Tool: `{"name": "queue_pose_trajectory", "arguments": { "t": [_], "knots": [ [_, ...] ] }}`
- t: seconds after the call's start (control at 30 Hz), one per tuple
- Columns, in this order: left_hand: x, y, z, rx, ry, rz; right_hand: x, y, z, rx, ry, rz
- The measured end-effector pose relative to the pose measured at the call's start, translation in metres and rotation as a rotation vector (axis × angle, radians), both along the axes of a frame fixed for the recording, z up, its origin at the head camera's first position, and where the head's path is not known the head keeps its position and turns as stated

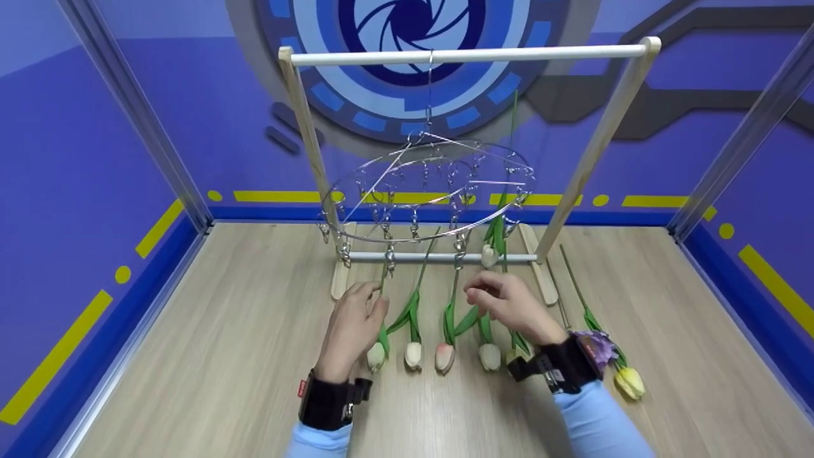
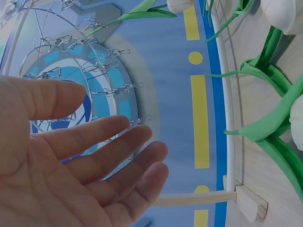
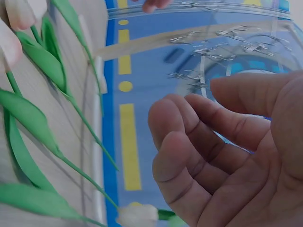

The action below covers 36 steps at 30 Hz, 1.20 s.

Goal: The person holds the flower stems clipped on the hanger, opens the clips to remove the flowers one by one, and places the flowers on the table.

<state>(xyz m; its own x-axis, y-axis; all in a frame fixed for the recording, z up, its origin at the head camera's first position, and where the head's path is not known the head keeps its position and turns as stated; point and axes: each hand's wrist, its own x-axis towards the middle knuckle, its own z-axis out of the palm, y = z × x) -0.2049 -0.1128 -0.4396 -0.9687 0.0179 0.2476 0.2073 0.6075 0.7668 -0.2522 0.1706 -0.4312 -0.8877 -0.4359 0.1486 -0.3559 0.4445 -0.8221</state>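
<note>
My left hand (image 1: 353,321) hovers above the table near the stem of a white tulip (image 1: 376,357); its fingers are spread and hold nothing, as the left wrist view shows. My right hand (image 1: 514,306), fingers loosely curled and without anything in them, is just below a white tulip (image 1: 488,256) that hangs head down at the right of a round metal clip hanger (image 1: 381,240). Between the hands lie another white tulip (image 1: 413,355) and a pinkish one (image 1: 444,358). A further white tulip (image 1: 489,357) lies beneath the right hand.
The hanger hooks over the top bar (image 1: 356,58) of a wooden stand (image 1: 591,149). A purple flower (image 1: 603,350) and a yellow tulip (image 1: 629,383) lie on the right, the purple one partly behind the right wrist. Printed panels (image 1: 51,191) wall the table (image 1: 229,356).
</note>
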Motion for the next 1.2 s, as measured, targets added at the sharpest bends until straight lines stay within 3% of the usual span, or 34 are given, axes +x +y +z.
{"name": "queue_pose_trajectory", "arguments": {
  "t": [0.27, 0.47, 0.87, 1.2],
  "knots": [
    [0.003, 0.005, 0.001, -0.02, 0.052, -0.023, 0.017, 0.025, 0.01, -0.072, 0.125, -0.052],
    [0.004, 0.012, 0.003, -0.027, 0.073, -0.024, 0.025, 0.037, 0.011, -0.149, 0.139, -0.13],
    [0.007, 0.027, 0.004, -0.018, 0.15, -0.061, 0.018, 0.048, 0.003, -0.268, 0.169, -0.259],
    [0.012, 0.049, 0.003, -0.012, 0.232, -0.15, 0.014, 0.047, 0.002, -0.302, 0.139, -0.356]
  ]
}}
